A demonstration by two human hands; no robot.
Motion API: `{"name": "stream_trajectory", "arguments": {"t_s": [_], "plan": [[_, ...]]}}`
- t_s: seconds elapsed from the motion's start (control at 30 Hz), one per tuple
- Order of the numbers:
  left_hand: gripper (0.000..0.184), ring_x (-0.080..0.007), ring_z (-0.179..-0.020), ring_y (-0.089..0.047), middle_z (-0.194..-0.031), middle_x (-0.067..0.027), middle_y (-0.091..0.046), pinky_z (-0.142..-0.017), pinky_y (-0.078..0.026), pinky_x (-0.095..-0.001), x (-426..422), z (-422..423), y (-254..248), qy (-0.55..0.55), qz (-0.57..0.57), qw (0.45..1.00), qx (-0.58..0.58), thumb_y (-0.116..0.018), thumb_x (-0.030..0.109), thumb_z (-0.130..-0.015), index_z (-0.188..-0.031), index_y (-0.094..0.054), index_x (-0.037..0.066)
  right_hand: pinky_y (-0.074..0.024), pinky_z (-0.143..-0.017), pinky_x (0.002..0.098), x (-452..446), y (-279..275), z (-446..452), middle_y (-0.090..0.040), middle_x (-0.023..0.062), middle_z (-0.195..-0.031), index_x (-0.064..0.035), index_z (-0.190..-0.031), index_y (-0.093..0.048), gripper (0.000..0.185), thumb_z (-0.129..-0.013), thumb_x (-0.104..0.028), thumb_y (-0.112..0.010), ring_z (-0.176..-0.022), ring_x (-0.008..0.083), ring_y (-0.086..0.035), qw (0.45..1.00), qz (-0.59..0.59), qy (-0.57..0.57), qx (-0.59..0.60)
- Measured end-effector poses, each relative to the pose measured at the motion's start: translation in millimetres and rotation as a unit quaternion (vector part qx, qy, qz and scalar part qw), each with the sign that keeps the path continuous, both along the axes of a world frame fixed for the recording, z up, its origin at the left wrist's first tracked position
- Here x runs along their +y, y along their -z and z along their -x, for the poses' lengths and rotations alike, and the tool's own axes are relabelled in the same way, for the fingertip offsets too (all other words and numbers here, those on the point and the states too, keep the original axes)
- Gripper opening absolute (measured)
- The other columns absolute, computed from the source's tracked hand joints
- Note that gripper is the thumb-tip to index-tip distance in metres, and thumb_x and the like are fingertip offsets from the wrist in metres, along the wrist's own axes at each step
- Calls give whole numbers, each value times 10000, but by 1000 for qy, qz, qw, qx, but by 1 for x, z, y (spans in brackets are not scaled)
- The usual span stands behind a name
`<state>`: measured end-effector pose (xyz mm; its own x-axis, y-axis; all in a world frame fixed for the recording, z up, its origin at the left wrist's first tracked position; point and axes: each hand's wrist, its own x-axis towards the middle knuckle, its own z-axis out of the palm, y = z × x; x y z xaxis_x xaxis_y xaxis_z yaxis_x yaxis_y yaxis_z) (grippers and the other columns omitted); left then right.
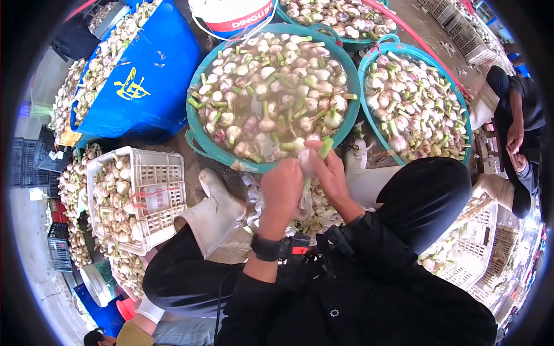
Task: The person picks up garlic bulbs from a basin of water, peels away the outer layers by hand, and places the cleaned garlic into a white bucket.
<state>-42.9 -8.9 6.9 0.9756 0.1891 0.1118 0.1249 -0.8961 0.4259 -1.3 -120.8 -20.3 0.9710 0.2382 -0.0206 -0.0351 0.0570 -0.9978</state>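
A garlic bulb (306, 164) with a short green stem is held between my two hands, just over the near rim of the large green tub (254, 167). My right hand (331, 176) grips it from the right, the stem sticking up past the fingers. Closed against the bulb's left side, my left hand (281, 185) hides its own fingertips. Loose pale skin (306, 199) hangs below the bulb. Garlic bulbs (271, 81) with cut green stems float in murky water in the tub. Peeled-off skins (317, 218) lie on the ground beneath my hands.
Another green tub (466, 130) of garlic stands at right, a third behind. A white bucket (231, 17) and a tilted blue bin (150, 75) are at upper left. A white crate (161, 196) of garlic sits beside my left boot (219, 210). Another person's hands (515, 141) are at far right.
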Motion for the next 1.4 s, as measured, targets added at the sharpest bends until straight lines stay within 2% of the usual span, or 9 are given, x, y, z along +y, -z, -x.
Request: {"name": "stream_trajectory", "arguments": {"t_s": [0.1,0.17,0.5,0.57,0.67,0.87,1.0,1.07,1.4], "plan": [[163,-216,-572,-574,-784,-92,-611,-527,-466,-305,25,0,4,-39,279,958,50,-506,120,-779,-900,-573,33,-397,-783,284,-4,-14,-6,-544,95,-968,25,-1013,-520,284,-827,-177,-448,-853,181,-522,983,-146,-34,109],[198,-135,-627,-568,-864,-50,-602,-530,-455,-253,32,0,-3,-124,605,782,79,-510,119,-797,-950,-551,1,-415,-795,288,-4,-17,-14,-558,113,-1006,60,-1030,-502,348,-783,-173,-426,-880,183,-544,945,-279,-70,158],[221,-201,-921,-548,-990,-104,-559,-773,-473,-338,21,16,-9,31,629,776,37,-450,137,-826,-974,-509,-15,-459,-663,337,-14,-5,-16,-577,59,-957,-79,-1037,-524,353,-852,-348,-390,-827,185,-558,851,-204,-241,419],[275,-253,-965,-536,-1027,-123,-552,-788,-472,-378,19,15,-20,-58,880,467,-71,-402,181,-832,-1016,-496,-1,-464,-704,343,-9,-3,-14,-572,94,-969,-53,-1056,-504,373,-855,-343,-380,-812,205,-562,825,-349,-160,416],[318,-276,-985,-527,-1047,-138,-545,-790,-474,-395,38,20,-12,-32,889,451,-69,-368,206,-830,-1052,-479,6,-464,-703,352,-9,-5,-16,-570,117,-972,-30,-1056,-497,352,-836,-290,-407,-813,233,-570,805,-393,-205,393],[260,-261,-847,-580,-976,-136,-567,-670,-508,-359,66,37,-16,-104,873,462,-118,-412,195,-792,-977,-487,28,-440,-795,421,-8,2,-18,-545,169,-1034,-1,-1048,-493,352,-757,-190,-432,-921,301,-543,835,-395,-101,369],[271,-253,-721,-599,-828,-109,-611,-597,-486,-342,77,38,-11,-57,634,741,214,-490,256,-781,-956,-503,49,-462,-751,408,-10,-4,-23,-566,171,-999,22,-1035,-481,305,-775,-135,-462,-852,288,-575,797,-396,-14,455],[317,-279,-670,-592,-787,-110,-613,-581,-461,-368,61,34,5,58,48,989,127,-534,358,-771,-922,-531,79,-456,-777,403,-6,-5,-19,-563,178,-1011,31,-1028,-480,296,-780,-129,-455,-875,288,-571,818,-369,-23,441],[179,-319,-641,-547,-697,-122,-577,-564,-425,-390,21,-8,19,176,137,961,163,-546,288,-764,-860,-613,153,-458,-804,334,1,20,-23,-572,156,-982,9,-1066,-466,309,-792,-131,-488,-910,242,-560,868,-373,53,324]]}}
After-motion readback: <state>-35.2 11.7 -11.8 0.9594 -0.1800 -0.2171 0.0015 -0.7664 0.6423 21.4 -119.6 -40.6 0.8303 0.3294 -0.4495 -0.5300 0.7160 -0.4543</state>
